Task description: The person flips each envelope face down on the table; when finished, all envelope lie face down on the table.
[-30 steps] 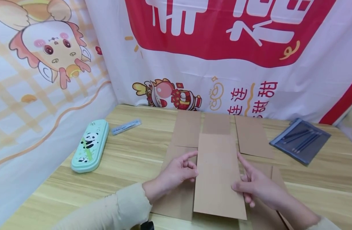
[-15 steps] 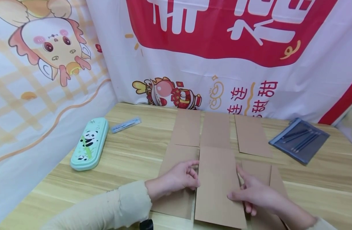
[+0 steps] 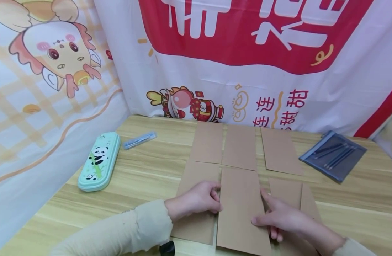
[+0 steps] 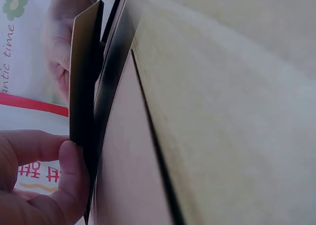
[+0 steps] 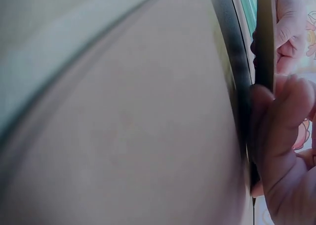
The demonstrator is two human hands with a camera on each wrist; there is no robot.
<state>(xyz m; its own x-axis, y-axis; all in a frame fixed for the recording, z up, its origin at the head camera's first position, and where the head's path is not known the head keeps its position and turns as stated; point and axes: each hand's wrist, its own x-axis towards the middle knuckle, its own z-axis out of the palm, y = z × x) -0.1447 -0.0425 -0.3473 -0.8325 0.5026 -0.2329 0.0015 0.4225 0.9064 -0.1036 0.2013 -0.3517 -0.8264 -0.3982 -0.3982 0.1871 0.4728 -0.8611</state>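
A brown cardboard sheet is held by its two long sides between the hands, near the table's front edge. My left hand pinches its left side; in the left wrist view the thumb and a finger of that hand meet at the edge. My right hand grips the right side, thumb on top and other fingers beneath. Seen from the right wrist, the sheet stands slightly off the table. Another cardboard sheet lies under the left hand, and one more lies beside the right hand.
Along the back of the table lie three cardboard pieces, left, middle and right. A mint panda pencil case and a small clear blue case lie at left. A blue mesh pouch with pencils lies at right.
Both hands have drawn the held sheet toward the front edge. Its far end has come off the middle back piece, which now shows in full.
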